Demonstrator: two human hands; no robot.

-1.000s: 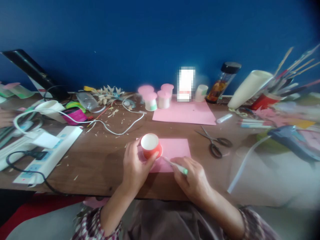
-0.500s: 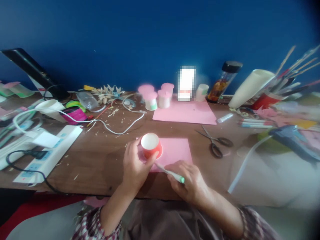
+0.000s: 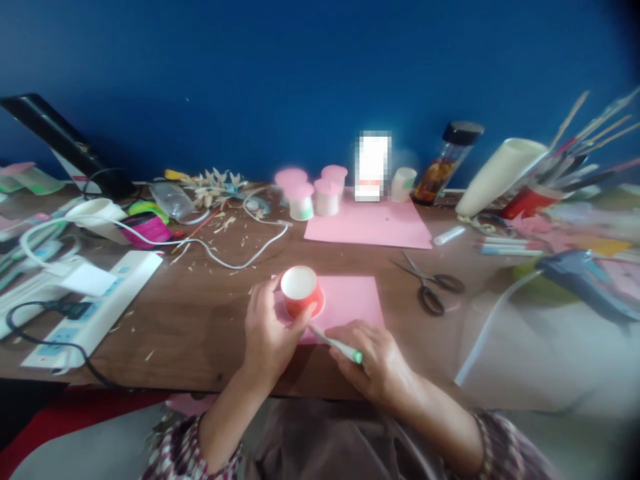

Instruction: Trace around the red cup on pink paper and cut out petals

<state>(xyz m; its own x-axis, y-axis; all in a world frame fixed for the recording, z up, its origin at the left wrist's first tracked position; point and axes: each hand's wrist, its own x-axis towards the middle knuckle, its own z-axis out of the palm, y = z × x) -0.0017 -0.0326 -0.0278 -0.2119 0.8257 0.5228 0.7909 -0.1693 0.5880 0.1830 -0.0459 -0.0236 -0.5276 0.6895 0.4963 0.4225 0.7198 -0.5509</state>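
Note:
My left hand (image 3: 270,327) wraps round a red paper cup (image 3: 303,308), thumb on its near side. The cup stands on a sheet of pink paper (image 3: 353,300), its pale round end facing up and a wider rim against the sheet. In my right hand (image 3: 373,357) is a white marker (image 3: 343,347) with a green end. Its thin tip points up and left, close to the near lower edge of the cup; whether it touches the paper I cannot tell. Scissors (image 3: 429,287) lie partly spread to the right of the sheet.
Behind stand small cups with pink tops (image 3: 301,200), a larger pink sheet (image 3: 367,225) and a bright blurred-out screen (image 3: 373,167). A power strip (image 3: 100,313) and white cable lie left. A glue gun (image 3: 587,280), markers (image 3: 513,247) and a brush holder (image 3: 530,202) are right.
My right hand and the marker have shifted slightly left, with the marker's green end a little higher. My left hand still holds the cup in nearly the same place.

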